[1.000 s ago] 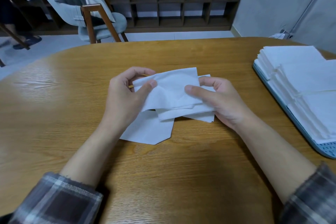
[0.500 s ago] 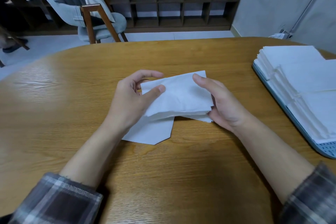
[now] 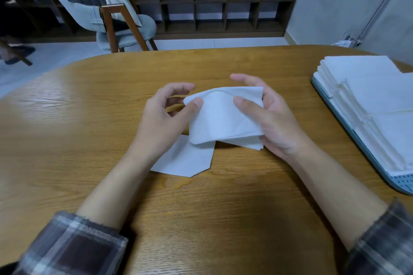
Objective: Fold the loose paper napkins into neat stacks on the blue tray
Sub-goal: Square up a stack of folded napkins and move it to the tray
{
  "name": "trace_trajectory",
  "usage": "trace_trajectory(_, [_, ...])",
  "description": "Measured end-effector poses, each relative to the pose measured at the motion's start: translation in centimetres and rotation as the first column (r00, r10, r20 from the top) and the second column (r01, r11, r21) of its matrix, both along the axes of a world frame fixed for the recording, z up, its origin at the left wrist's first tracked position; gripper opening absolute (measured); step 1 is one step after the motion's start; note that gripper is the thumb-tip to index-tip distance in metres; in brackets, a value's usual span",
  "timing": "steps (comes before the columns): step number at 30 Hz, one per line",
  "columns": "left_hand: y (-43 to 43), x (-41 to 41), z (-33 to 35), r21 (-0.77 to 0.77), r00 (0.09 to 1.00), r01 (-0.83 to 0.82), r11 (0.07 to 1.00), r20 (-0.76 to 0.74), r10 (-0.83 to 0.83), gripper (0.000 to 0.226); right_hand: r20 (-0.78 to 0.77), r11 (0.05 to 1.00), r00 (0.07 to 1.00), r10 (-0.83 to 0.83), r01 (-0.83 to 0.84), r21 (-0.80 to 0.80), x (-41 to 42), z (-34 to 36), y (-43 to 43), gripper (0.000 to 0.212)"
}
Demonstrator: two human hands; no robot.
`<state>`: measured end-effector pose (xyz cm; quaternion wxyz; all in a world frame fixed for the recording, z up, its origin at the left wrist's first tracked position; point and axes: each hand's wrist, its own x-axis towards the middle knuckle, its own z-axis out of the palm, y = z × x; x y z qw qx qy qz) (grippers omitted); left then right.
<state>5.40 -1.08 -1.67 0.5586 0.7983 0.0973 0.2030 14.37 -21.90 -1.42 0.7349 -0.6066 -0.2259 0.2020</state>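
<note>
Wooden table (image 3: 201, 207) lay nearest. At centre the left hand (image 3: 165, 118) pinched one corner of a bowed napkin (image 3: 223, 118), and the right hand (image 3: 274, 120) gripped its other side, thumb on top. Folded stacks (image 3: 380, 100) filled the blue tray (image 3: 402, 183) at three o'clock, and a chair (image 3: 125, 29) stood at eleven.

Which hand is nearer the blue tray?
Right. The right hand grips the napkin on its tray-side edge, apart from the blue tray; the left hand pinches the opposite corner, farther off.
</note>
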Motion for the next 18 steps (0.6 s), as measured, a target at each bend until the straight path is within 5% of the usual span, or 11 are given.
trace_trajectory(6, [-0.4,-0.2,0.3,-0.220,0.975,0.194,0.956,-0.063,-0.213,0.023,0.050,0.995,0.996,-0.069,0.072,-0.067,-0.1,-0.1,0.1,0.043])
trace_trajectory(11, [-0.1,-0.1,-0.1,-0.071,0.998,0.068,0.995,-0.009,-0.069,0.016,0.055,0.996,0.998,0.024,-0.020,-0.083,0.2,-0.1,-0.2,0.061])
trace_trajectory(15, [0.2,-0.1,0.0,-0.012,0.997,0.076,0.997,0.025,-0.076,0.015,0.046,0.981,0.983,0.179,-0.174,-0.090,0.5,0.2,-0.8,0.034])
trace_trajectory(18, [0.5,0.0,-0.4,0.078,0.994,0.106,0.991,0.014,-0.107,0.017,0.157,0.973,0.986,0.051,-0.013,-0.229,0.9,-0.7,-0.7,0.025])
